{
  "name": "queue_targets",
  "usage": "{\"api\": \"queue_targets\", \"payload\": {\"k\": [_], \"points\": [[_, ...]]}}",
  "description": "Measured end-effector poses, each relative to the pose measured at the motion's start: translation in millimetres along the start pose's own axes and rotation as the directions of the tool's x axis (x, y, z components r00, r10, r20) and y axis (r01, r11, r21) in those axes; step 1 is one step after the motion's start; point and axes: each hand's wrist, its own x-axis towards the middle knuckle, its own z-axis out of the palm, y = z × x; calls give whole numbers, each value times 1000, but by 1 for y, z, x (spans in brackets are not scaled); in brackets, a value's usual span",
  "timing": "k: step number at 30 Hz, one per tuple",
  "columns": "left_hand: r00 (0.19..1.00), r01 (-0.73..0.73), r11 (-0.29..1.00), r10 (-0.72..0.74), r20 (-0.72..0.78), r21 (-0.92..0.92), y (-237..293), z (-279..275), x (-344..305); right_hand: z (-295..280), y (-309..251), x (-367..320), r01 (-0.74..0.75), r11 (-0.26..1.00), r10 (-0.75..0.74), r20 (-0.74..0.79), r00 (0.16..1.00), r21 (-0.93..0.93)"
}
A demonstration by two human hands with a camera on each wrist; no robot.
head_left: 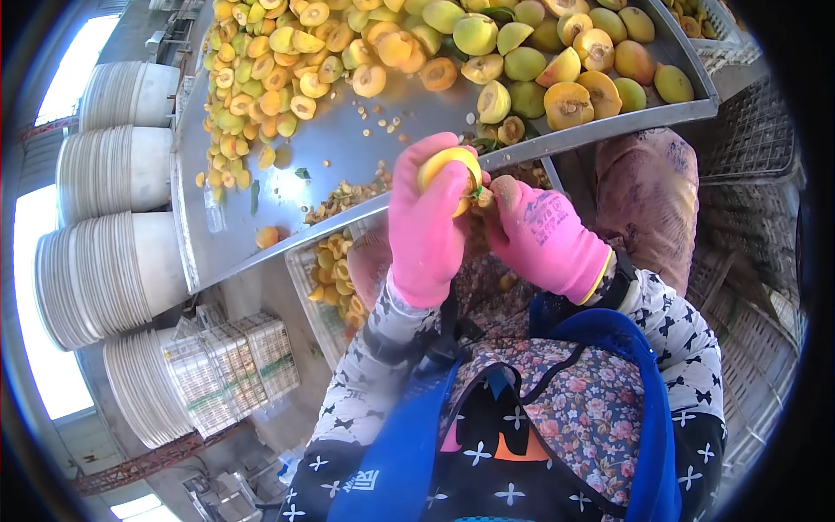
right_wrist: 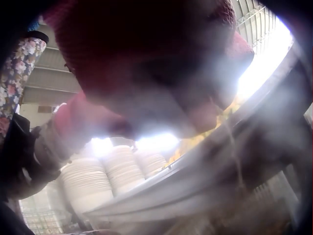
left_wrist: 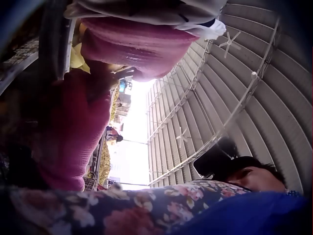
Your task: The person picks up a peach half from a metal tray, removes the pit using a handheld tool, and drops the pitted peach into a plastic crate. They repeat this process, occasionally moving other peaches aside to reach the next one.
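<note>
Both hands wear pink gloves and meet at the tray's near edge in the head view. The left hand (head_left: 428, 222) grips a yellow fruit (head_left: 450, 165), its fingers and thumb curled round it. Close against the fruit's right side, the right hand (head_left: 548, 235) has its fingers curled and pinches something small and brownish (head_left: 484, 197); what it is cannot be made out. In the left wrist view the left hand (left_wrist: 137, 46) and the right hand (left_wrist: 73, 127) face each other, with a bit of yellow fruit (left_wrist: 78, 58) between them. The right wrist view is blurred, with a dark glove (right_wrist: 151, 63) filling its top.
A metal tray (head_left: 348, 130) holds many halved and whole yellow-green fruits, with loose pits near its edge. Below it stands a crate (head_left: 304, 287) of fruit pieces. Stacked white tubs (head_left: 96, 270) are at the left, plastic crates (head_left: 748, 209) at the right.
</note>
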Motion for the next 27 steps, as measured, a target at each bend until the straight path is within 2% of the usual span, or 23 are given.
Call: {"api": "queue_targets", "payload": {"k": [2,3,5,6,8,10,12,13,14,16,18,19,22,25,27], "points": [[1000,6,1000,-6,-27,-6,-6,-5,1,4,-4,0,-99,982,80,119,990,159],[999,0,1000,0,-49,5,-8,-5,1,11,-2,0,5,974,-11,28,1000,225],[996,-14,1000,16,-89,22,-10,-4,1,8,3,-2,-1,936,-30,81,996,352],[997,22,1000,-21,-72,8,-7,-4,1,5,2,-1,-5,910,-44,109,993,414],[995,88,996,-89,-46,-17,3,-9,3,0,3,-1,13,940,-42,77,996,341],[992,122,985,-125,23,120,5,-20,10,3,0,-4,5,965,-24,69,997,260],[998,-56,938,47,35,342,1,-20,12,9,-5,-7,-24,985,12,69,998,169],[971,-226,844,235,42,486,-11,-9,6,9,-7,-4,-61,982,45,96,994,176],[907,-373,698,413,83,611,-20,1,1,12,-7,-5,-68,975,52,78,996,212],[938,-248,867,327,-117,433,-16,18,1,17,-2,-2,-74,960,70,23,997,269],[964,-95,991,116,-239,100,-18,19,0,13,3,-4,16,960,-21,17,1000,279],[974,-93,992,108,-201,85,-20,15,3,12,6,-4,61,956,-68,15,998,288],[992,-48,993,60,-113,108,-21,-4,5,9,7,-3,-8,949,-29,114,993,317],[997,-24,982,37,-66,187,-14,-7,8,-9,-8,4,-254,837,74,360,930,484],[997,-50,981,60,-49,187,-15,-10,10,-11,-11,6,-339,765,100,419,903,548]]}}
